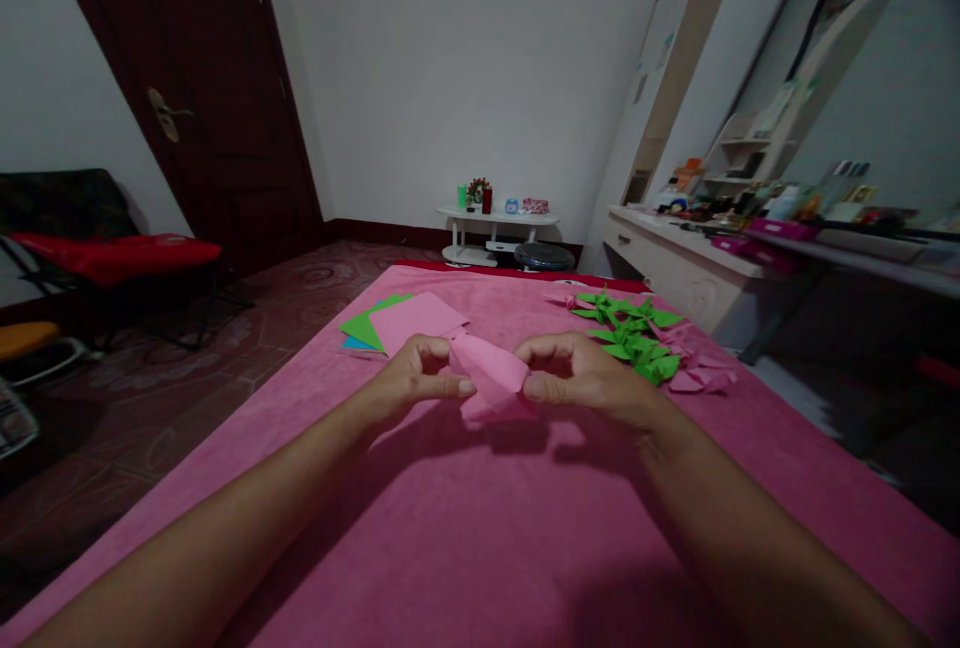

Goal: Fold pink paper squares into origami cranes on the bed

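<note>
A partly folded sheet of pink origami paper point(491, 373) is held up a little above the pink cloth point(450, 528). My left hand point(420, 368) pinches its left edge between thumb and fingers. On the opposite side, my right hand point(574, 368) grips the right edge the same way. Behind my left hand lies a stack of square paper sheets point(420, 318), pink on top with green and blue showing beneath. Beyond my right hand sit several green folded paper pieces point(637, 343), with pink folded paper pieces point(701, 373) beside them.
A low white table point(499, 217) with small items stands by the far wall. At right is a white dresser point(682, 248) crowded with bottles and boxes. To the left are a red-covered chair point(120, 253) and a dark door point(187, 78).
</note>
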`<action>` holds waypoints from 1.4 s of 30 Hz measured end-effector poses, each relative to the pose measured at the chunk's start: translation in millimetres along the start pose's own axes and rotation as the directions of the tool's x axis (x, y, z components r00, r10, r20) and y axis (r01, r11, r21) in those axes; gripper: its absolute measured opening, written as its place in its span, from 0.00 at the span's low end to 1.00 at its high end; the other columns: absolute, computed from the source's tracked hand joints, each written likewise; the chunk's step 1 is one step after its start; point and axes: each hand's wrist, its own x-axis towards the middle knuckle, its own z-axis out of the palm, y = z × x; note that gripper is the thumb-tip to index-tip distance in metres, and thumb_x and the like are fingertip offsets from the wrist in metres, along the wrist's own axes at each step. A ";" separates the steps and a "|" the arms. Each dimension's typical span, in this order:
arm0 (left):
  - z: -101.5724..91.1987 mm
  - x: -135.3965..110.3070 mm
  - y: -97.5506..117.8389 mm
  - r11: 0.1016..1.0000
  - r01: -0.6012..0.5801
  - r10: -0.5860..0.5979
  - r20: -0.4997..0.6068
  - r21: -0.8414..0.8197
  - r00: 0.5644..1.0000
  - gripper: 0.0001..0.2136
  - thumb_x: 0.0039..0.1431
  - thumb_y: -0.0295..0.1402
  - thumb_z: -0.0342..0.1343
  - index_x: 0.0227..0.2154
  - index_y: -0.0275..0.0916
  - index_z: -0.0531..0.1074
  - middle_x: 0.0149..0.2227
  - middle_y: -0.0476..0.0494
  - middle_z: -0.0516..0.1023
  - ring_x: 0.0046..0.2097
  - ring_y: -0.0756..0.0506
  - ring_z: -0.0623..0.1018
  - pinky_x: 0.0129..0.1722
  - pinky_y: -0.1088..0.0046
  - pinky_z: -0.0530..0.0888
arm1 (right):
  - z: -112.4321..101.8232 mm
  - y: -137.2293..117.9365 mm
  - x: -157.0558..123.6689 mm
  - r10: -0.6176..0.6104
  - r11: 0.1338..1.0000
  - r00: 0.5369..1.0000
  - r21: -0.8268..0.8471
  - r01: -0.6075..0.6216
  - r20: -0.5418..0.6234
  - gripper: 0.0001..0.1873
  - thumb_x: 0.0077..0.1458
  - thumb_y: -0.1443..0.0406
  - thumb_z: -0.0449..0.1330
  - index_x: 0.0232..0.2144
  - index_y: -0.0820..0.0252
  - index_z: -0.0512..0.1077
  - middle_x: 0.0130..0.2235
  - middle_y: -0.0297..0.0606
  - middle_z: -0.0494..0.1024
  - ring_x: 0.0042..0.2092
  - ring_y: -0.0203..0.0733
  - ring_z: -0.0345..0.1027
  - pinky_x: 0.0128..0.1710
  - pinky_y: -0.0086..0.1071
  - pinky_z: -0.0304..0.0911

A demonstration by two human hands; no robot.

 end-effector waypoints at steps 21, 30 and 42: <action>4.4 2.9 0.1 0.994 0.085 -0.087 -0.027 -0.071 0.996 0.07 0.42 0.30 0.61 0.26 0.31 0.76 0.24 0.47 0.73 0.26 0.52 0.67 0.28 0.77 0.63 | 9.8 17.1 7.8 0.046 0.964 0.999 0.264 -0.040 -0.018 0.24 0.39 0.66 0.68 0.40 0.63 0.67 0.33 0.38 0.78 0.32 0.38 0.71 0.31 0.29 0.64; 5.4 2.3 0.0 0.985 0.152 -0.154 -0.013 -0.085 0.988 0.04 0.42 0.29 0.60 0.20 0.32 0.74 0.19 0.50 0.70 0.23 0.54 0.65 0.27 0.78 0.62 | 14.1 27.2 9.9 0.067 0.937 0.998 0.342 -0.069 0.020 0.34 0.39 0.67 0.68 0.50 0.61 0.62 0.37 0.42 0.78 0.36 0.43 0.73 0.34 0.35 0.66; 13.7 0.7 9.6 0.960 0.135 -0.143 0.013 0.243 0.990 0.07 0.43 0.30 0.60 0.25 0.30 0.76 0.22 0.48 0.74 0.24 0.52 0.69 0.27 0.77 0.64 | 20.3 31.1 13.7 0.105 0.972 0.994 0.213 -0.099 -0.014 0.34 0.37 0.68 0.69 0.48 0.61 0.61 0.36 0.39 0.76 0.36 0.42 0.73 0.35 0.35 0.66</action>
